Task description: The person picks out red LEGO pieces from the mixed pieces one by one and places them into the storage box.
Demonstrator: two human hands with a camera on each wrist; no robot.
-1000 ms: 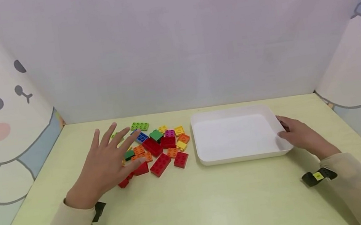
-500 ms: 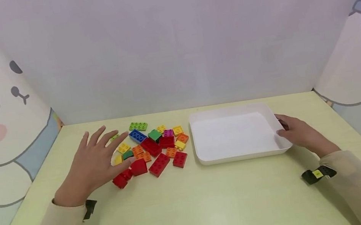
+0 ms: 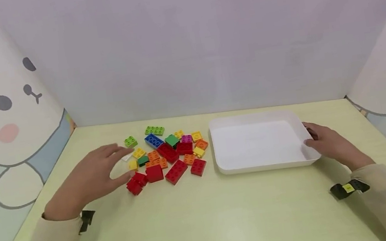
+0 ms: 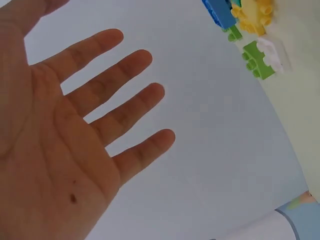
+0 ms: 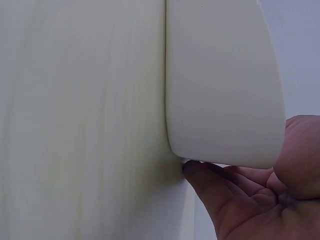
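My left hand (image 3: 90, 178) hovers at the left side of a loose pile of toy building bricks, thumb and fingers apart with nothing between them. Closest to its thumb lie small red bricks (image 3: 136, 183); a white brick (image 3: 126, 158) and a yellow brick (image 3: 133, 164) show by its fingertips. In the left wrist view the fingers (image 4: 127, 112) are spread and straight. My right hand (image 3: 331, 146) grips the right end of a white tray (image 3: 268, 167), thumb on the rim. The right wrist view shows its fingers (image 5: 215, 190) under the tray wall (image 5: 225, 85).
The pile also includes a blue brick (image 3: 154, 140), a long light green brick (image 3: 154, 131), a long red brick (image 3: 176, 172) and several orange ones. It spreads close to the tray's left side. A pale wall (image 3: 198, 54) stands behind the table (image 3: 222, 223).
My left hand has drawn back leftward from over the bricks and turned more sideways, uncovering those at the pile's left. My right hand keeps its hold on the tray. The head view shifted slightly.
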